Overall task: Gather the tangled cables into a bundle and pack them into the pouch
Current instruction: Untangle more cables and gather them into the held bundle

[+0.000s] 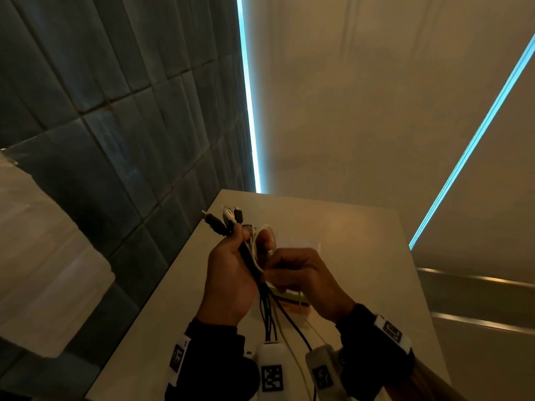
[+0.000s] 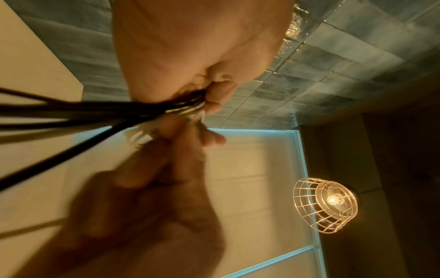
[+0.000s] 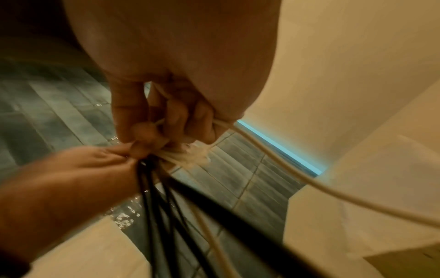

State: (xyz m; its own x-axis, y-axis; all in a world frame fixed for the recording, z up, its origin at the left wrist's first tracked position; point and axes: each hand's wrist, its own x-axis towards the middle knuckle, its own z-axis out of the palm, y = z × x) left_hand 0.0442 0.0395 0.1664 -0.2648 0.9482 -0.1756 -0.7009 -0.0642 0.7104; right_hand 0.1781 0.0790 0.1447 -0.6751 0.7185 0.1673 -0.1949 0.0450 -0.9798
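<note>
Above the table, my left hand (image 1: 241, 247) grips a bundle of black and white cables (image 1: 262, 302). Their plugs (image 1: 224, 219) stick up past my fingers, and the loose ends hang down toward my wrists. My right hand (image 1: 275, 263) meets the bundle from the right and pinches a white cable (image 3: 273, 165), which loops over my fingers and trails away. The black cables (image 2: 78, 111) fan out of my left hand (image 2: 209, 101) in the left wrist view. In the right wrist view they (image 3: 161, 206) hang below my right hand (image 3: 152, 143). A flat pale thing (image 1: 286, 298) lies under my hands, mostly hidden.
The pale table (image 1: 362, 256) runs along a dark tiled wall (image 1: 130, 140) on the left, and its far edge meets a light wall with blue light strips. A wire-cage lamp (image 2: 326, 205) glows overhead.
</note>
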